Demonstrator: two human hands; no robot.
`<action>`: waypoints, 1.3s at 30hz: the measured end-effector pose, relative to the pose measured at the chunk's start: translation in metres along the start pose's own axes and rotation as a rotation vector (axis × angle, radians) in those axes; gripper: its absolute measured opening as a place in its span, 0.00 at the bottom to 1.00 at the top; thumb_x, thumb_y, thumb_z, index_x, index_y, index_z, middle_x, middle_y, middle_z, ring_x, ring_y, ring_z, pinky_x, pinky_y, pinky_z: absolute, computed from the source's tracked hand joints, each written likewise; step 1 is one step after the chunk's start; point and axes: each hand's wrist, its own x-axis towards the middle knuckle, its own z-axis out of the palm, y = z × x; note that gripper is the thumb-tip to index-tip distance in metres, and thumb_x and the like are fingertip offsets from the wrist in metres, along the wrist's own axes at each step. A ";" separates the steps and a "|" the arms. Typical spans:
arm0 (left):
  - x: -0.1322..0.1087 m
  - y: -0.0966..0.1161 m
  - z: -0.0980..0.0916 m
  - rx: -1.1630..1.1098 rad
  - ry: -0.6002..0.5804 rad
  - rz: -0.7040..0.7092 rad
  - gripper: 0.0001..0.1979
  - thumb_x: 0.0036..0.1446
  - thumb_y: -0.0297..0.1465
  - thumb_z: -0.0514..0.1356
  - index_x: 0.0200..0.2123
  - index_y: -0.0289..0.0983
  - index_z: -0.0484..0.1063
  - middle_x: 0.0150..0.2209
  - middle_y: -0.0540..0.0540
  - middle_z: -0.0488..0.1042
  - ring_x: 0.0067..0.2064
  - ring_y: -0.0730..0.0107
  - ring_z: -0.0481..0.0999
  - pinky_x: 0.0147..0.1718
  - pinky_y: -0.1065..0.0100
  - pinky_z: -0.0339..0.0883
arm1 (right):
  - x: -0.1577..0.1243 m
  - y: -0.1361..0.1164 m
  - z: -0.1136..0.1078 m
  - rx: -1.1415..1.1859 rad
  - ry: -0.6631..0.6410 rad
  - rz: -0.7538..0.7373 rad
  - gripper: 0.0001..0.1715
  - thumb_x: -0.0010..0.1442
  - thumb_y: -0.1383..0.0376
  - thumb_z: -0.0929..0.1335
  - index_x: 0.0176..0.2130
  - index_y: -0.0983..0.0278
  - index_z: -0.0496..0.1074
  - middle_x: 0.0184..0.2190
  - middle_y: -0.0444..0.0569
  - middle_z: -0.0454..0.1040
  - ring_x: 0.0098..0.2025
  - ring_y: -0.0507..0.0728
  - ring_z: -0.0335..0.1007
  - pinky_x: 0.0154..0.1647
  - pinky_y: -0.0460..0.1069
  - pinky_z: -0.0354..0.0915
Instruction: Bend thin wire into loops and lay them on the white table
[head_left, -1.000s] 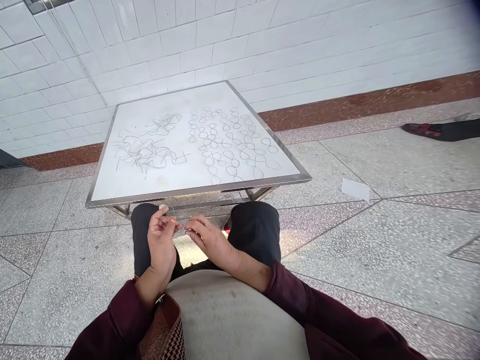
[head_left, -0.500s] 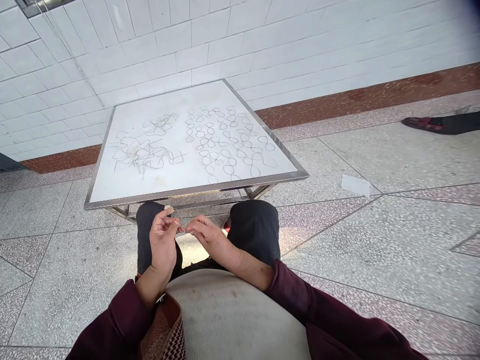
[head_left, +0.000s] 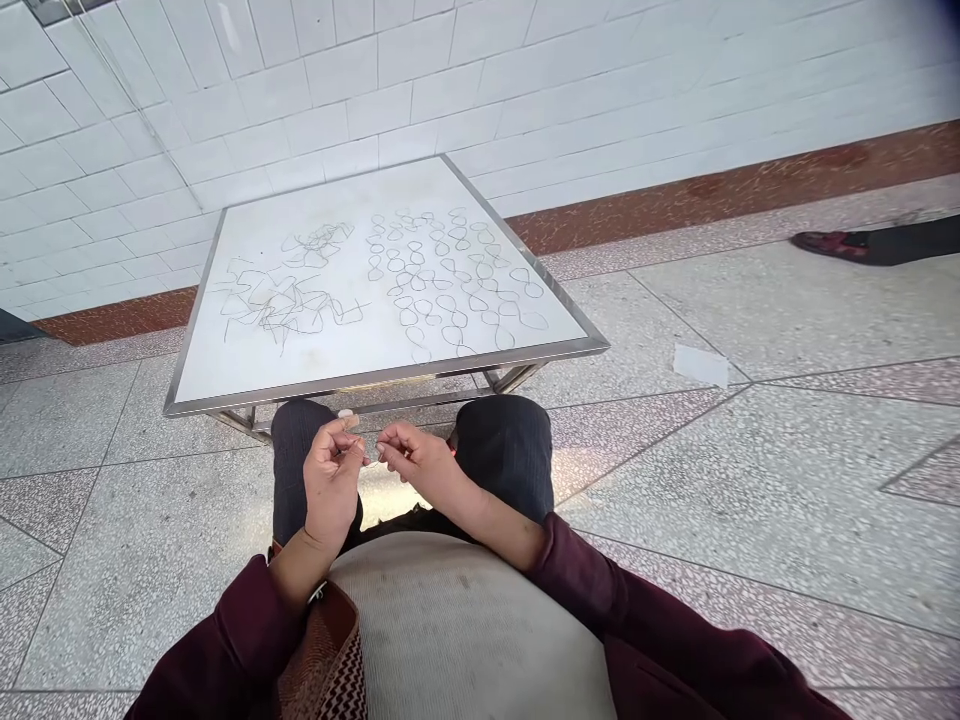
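Observation:
My left hand [head_left: 332, 480] is closed in a pinch in front of the table, above my lap. A pale wrapping, like tape, covers one of its fingertips. Close to its right, my right hand [head_left: 424, 465] also pinches with thumb and forefinger, the fingertips a small gap apart from the left ones. A bit of thin wire seems to show between them, mostly hidden by the fingers. On the white table [head_left: 247, 375] beyond, a loose tangle of bent wires [head_left: 292, 305] lies at the left. Wires twisted into figure-eight loops [head_left: 454, 290] are spread in rows at the right.
A metal rim edges the table, which stands against the white tiled wall [head_left: 337, 90]. My knees are at its front edge. A white paper piece [head_left: 700, 365] lies on the speckled floor at the right. Farther right, another person's shoe [head_left: 836, 245] shows.
My hands have drawn slightly apart at the fingertips, both still pinching. The whole view has shifted a little; the wires on the table look unchanged.

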 end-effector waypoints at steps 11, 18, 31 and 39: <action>0.000 0.005 0.001 0.089 -0.060 -0.037 0.14 0.52 0.30 0.64 0.44 0.38 0.74 0.29 0.51 0.70 0.27 0.75 0.70 0.30 0.70 0.68 | -0.002 0.003 0.005 -0.183 0.026 -0.152 0.04 0.62 0.67 0.63 0.34 0.61 0.67 0.23 0.40 0.65 0.26 0.52 0.61 0.30 0.47 0.60; 0.002 0.002 -0.001 0.025 -0.037 -0.057 0.14 0.52 0.31 0.65 0.43 0.38 0.72 0.30 0.52 0.69 0.29 0.75 0.70 0.31 0.70 0.68 | -0.002 0.006 0.005 -0.081 0.011 -0.151 0.07 0.65 0.63 0.62 0.37 0.60 0.68 0.27 0.43 0.68 0.29 0.53 0.64 0.31 0.48 0.62; 0.004 -0.002 -0.004 0.002 -0.062 -0.062 0.14 0.53 0.30 0.65 0.44 0.37 0.73 0.28 0.54 0.68 0.27 0.77 0.69 0.30 0.72 0.67 | -0.001 0.000 0.005 0.204 -0.059 0.138 0.09 0.60 0.58 0.66 0.36 0.61 0.68 0.24 0.40 0.66 0.20 0.48 0.55 0.19 0.45 0.55; 0.007 -0.006 -0.006 -0.142 0.035 -0.044 0.14 0.51 0.30 0.67 0.42 0.38 0.72 0.34 0.51 0.72 0.28 0.77 0.70 0.29 0.71 0.68 | -0.002 -0.002 0.004 0.492 -0.126 0.204 0.18 0.59 0.50 0.68 0.36 0.62 0.69 0.30 0.44 0.69 0.29 0.51 0.61 0.24 0.45 0.59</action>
